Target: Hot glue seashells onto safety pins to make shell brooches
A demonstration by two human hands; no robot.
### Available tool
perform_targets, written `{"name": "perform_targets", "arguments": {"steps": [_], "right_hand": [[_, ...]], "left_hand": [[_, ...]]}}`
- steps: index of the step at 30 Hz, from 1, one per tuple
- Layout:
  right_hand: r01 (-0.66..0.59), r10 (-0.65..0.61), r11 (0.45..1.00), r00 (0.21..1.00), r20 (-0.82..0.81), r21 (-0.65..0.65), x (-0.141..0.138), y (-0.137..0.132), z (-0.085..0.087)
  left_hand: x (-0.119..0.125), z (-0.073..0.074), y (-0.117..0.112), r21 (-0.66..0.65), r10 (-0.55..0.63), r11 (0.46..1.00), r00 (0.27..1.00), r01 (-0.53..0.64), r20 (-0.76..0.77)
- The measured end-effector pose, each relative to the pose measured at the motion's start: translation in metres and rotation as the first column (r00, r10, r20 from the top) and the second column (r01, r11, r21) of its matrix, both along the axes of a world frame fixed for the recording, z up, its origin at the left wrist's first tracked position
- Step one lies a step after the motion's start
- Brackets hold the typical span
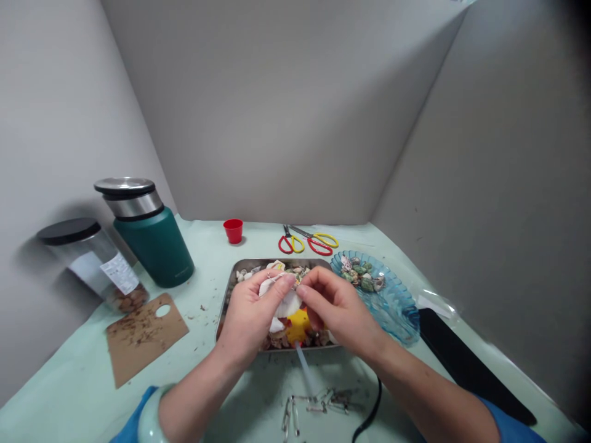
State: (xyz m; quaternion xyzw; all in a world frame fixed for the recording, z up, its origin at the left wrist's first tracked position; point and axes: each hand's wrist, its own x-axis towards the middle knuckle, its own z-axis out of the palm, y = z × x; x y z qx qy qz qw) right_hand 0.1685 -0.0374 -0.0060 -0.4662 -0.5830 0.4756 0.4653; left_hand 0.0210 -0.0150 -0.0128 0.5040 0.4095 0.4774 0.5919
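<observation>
The left hand [252, 320] is closed round a white shell [287, 303] and holds it up just over the tray [229, 295]. The right hand [339, 307] pinches the shell's edge with thumb and fingertips, I think, though its fingers hide the very spot. So both hands are tight on the shell, and it sits between them, above the middle of the tray.

What could go wrong? The shell looks thin. If the two hands squeeze or pull too hard, it could crack. If a finger slips, it could drop into the pile and chip, or knock other shells over the low rim. The pins [318, 406] lie on the table near the wrists, and an arm coming down could get poked.

Now the pots and dishes. Far left is a glass jar [87, 261] with a black lid on. Only a low layer of brown bits sits at its bottom. Beside it stands a green flask [150, 240], shut. A small red cup [233, 231] stands open behind the tray. The tray is full of mixed shells, with something yellow [299, 323] among them. To the right, the blue dish [397, 307] holds a small heap of green and spotted shells.
</observation>
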Motion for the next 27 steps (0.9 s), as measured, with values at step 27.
{"name": "perform_targets", "arguments": {"steps": [27], "right_hand": [[0.063, -0.101, 0.978, 0.976, 0.191, 0.199, 0.009, 0.009, -0.008]], "left_hand": [[-0.002, 0.007, 0.003, 0.196, 0.029, 0.980, 0.999, -0.023, -0.026]]}}
